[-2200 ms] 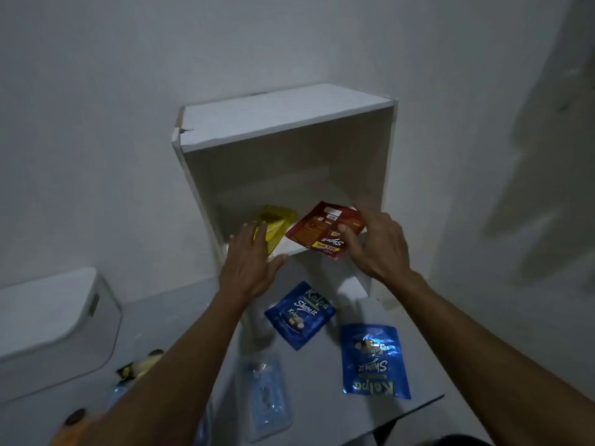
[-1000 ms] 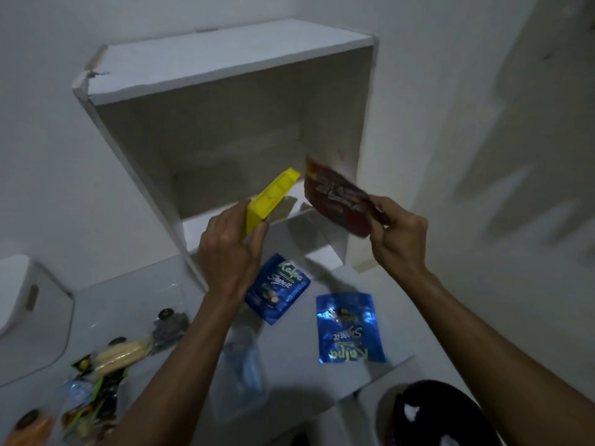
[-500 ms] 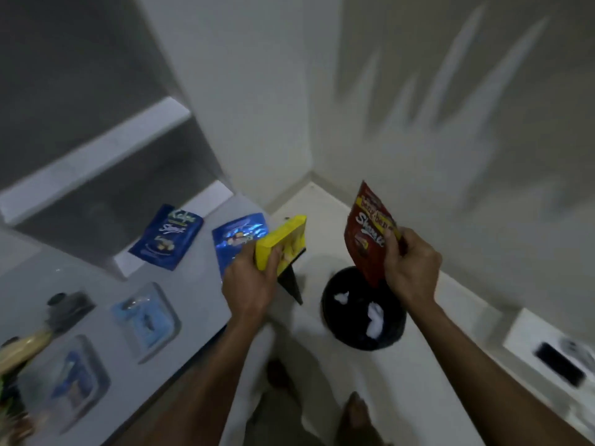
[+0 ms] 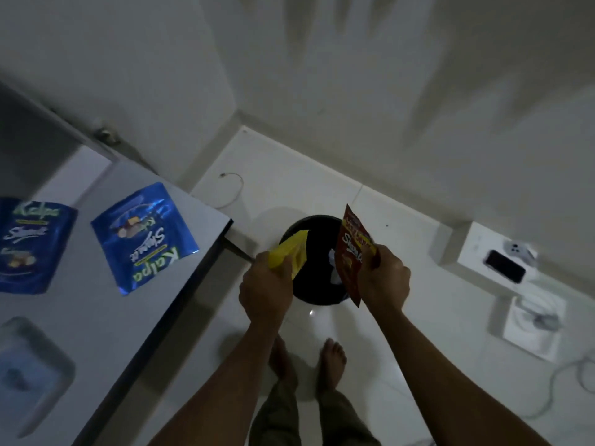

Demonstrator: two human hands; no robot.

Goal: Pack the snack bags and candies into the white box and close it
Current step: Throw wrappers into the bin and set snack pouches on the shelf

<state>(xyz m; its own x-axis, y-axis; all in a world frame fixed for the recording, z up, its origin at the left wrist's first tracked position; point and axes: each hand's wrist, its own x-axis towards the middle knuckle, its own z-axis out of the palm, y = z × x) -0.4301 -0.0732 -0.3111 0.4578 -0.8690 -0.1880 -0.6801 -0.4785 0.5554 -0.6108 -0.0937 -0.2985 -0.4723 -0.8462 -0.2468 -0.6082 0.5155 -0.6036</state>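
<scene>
My left hand (image 4: 265, 289) grips a yellow snack packet (image 4: 289, 254), tilted over the mouth of a round black bin (image 4: 317, 288) on the floor. My right hand (image 4: 384, 280) holds a red snack bag (image 4: 352, 255) upright above the bin's right rim. Two blue Kalpa snack bags lie flat on the grey table: one near its right corner (image 4: 145, 236), the other at the left edge of view (image 4: 27, 244). A clear blue-tinted packet (image 4: 30, 371) lies on the table's near left. The white box is out of view.
The grey table (image 4: 106, 320) fills the left side, its dark edge running down to the bottom. My bare feet (image 4: 331, 358) stand on white floor tiles by the bin. A dark phone (image 4: 505, 270), white boxes and cables lie at the right wall.
My view swung from the open shelf cabinet down to the floor. Both hands carried the yellow packet and red bag away from the shelf and now hold them over the black bin.
</scene>
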